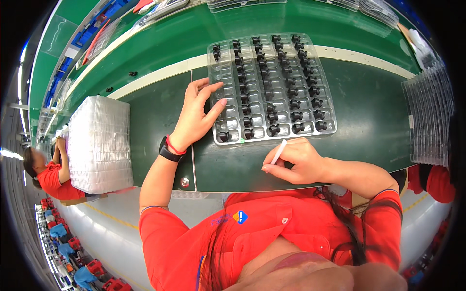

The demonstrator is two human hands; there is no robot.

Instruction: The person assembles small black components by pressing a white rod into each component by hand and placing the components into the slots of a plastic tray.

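Note:
A clear plastic tray lies on the dark green table, its pockets set in columns. Small black flanged parts sit in most of them; the leftmost column holds parts only at its far and near ends. My left hand reaches over the tray's left edge, fingers apart, with nothing visible between thumb and forefinger. Just off the tray's near edge, my right hand is closed around a slim white stick, pointing up and away from me. Its tip end is plain; whether it is a pen I cannot tell.
Tall stacks of clear trays stand at left and right. Two loose black parts lie beyond the pale strip at far left. More trays rest along the back. A co-worker in red is at the far left.

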